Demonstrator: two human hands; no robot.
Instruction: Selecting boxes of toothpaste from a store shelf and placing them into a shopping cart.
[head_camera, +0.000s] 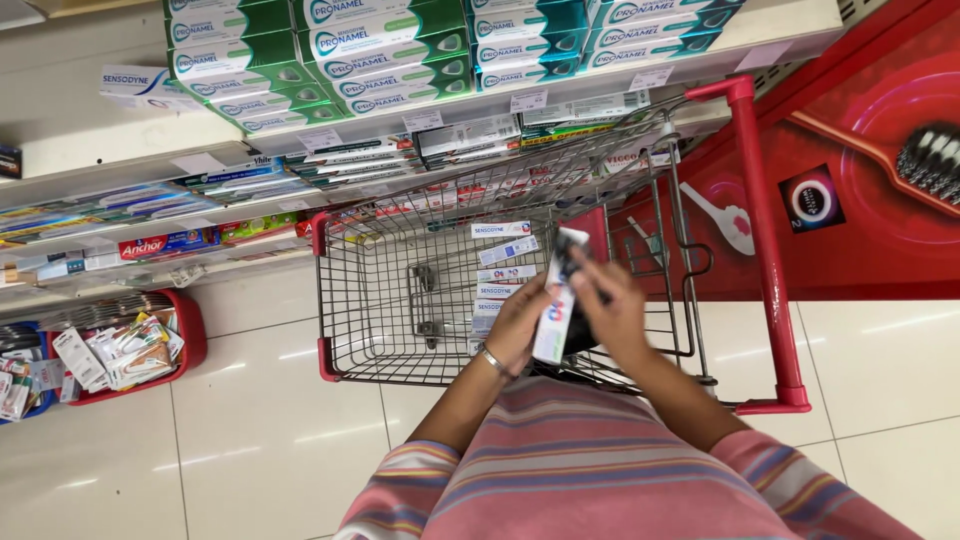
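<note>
— So, what are the hands doing over the shopping cart (500, 290)?

— Both hold one long white toothpaste box (556, 300), upright and a little tilted, just above the cart's near end. The left hand (520, 322) wraps its lower half from the left, fingers curled round the edge, a thin bangle (494, 361) on the wrist. The right hand (612, 312) grips the upper part from the right, fingers closed narrow on it. There seems to be something dark behind the box near the right palm; I cannot tell what it is.

— How would you handle a box like that well?

— My judgement: keep the two grips apart as they are, one low and one high, so the light carton does not bend or twist. Hold by the long edges, not the end flaps, which could pop open. The wire mesh is wide, so a box is best laid flat alongside the others, not stood on end.

— Others?

— Several white toothpaste boxes (502, 258) lie in a row on the cart floor, just beyond the hands.

— And around?

— Shelves (150, 150) of boxed toothpaste, green and teal stacks up top, run along the left and far side. A red basket (185, 340) of small packets sits on the tiled floor (260, 430) to the left. The cart's red handle (765, 240) is on the right, beside a red display panel (880, 150) picturing a toothbrush.
</note>
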